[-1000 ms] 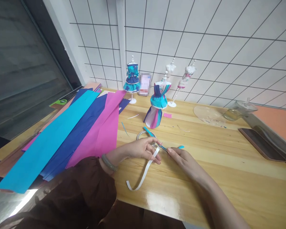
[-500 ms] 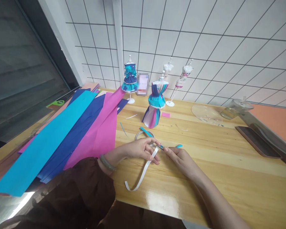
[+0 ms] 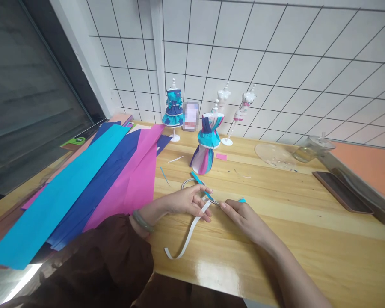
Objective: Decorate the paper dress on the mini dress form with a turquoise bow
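My left hand [image 3: 192, 200] pinches a white strip [image 3: 188, 239] whose loose end curls down to the tabletop. A narrow turquoise strip [image 3: 197, 179] runs behind its fingers, towards my right hand. My right hand [image 3: 244, 216] is closed on a small metal tool that looks like scissors [image 3: 214, 202], its tip at the upper end of the white strip. Most of the tool is hidden by the fingers. Behind my right hand a bit of turquoise [image 3: 242, 200] shows. Just beyond my left hand lies a tape roll [image 3: 183, 185].
Ahead stands a small dress form [image 3: 208, 137] in a paper dress, with another dressed form [image 3: 173, 109] behind left. Long crepe-paper sheets [image 3: 67, 188] cover the left side. A phone [image 3: 342, 191], a clear disc [image 3: 272, 156] and a glass jar [image 3: 311, 149] lie right.
The view has shifted slightly. The tool's metal tip shows more clearly at the white strip's upper end; both hands stay close together with the strip still held.
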### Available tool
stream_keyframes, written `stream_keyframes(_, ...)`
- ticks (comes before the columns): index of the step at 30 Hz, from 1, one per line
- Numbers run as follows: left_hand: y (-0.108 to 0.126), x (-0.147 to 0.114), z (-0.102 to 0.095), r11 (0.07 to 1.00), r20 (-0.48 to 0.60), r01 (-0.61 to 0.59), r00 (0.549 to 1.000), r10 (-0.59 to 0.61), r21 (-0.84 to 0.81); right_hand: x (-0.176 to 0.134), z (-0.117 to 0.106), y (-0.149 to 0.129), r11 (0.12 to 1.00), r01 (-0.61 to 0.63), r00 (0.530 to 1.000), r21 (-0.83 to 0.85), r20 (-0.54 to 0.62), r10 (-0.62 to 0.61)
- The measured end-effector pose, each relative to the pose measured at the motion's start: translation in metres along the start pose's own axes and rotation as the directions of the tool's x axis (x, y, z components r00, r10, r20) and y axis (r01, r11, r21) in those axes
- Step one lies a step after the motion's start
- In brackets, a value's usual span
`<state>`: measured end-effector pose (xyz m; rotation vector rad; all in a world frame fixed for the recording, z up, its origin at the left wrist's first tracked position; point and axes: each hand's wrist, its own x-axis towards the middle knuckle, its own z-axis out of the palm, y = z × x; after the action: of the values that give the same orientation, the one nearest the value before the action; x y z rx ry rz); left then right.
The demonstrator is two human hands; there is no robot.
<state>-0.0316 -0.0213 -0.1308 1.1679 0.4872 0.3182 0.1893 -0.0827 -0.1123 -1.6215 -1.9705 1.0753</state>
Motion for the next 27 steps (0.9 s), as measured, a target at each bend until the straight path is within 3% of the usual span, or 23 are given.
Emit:
stream_keyframes(7,0.011,-0.007,0.0,0.998,0.011,0.012,1.0,-0.013,0.066,-0.002,-0.01,0.003,0.992,0.024,1.0,-0.121,-0.002,-0.024)
stream_keyframes(10,0.017,-0.012,-0.002,0.982,-0.139,-0.008,0.99,0.035,0.188,-0.001,-0.008,0.005,0.988,0.036,0.999,-0.15,0.006,-0.036)
stream_keyframes(12,0.019,-0.014,-0.003,0.947,-0.296,0.003,0.95,0.097,0.321,0.0,-0.006,0.004,0.986,0.044,0.999,-0.158,0.008,-0.043)
stream_keyframes(14,0.018,-0.014,-0.003,0.889,-0.373,0.056,0.918,0.133,0.455,-0.001,-0.006,0.003,0.986,0.044,0.999,-0.158,0.012,-0.043)
stream_keyframes(16,0.016,-0.013,-0.003,0.801,-0.358,0.094,0.92,0.157,0.592,-0.001,-0.006,0.002,0.988,0.043,0.999,-0.149,0.02,-0.041)
stream_keyframes(20,0.012,-0.012,0.0,0.613,-0.278,0.06,0.923,0.266,0.788,-0.005,-0.01,0.0,0.992,0.026,0.999,-0.125,0.046,-0.021)
stream_keyframes(27,0.013,-0.017,-0.009,0.508,-0.208,0.068,0.952,0.225,0.859,-0.022,-0.041,0.018,0.959,-0.139,0.988,-0.246,0.025,0.15)
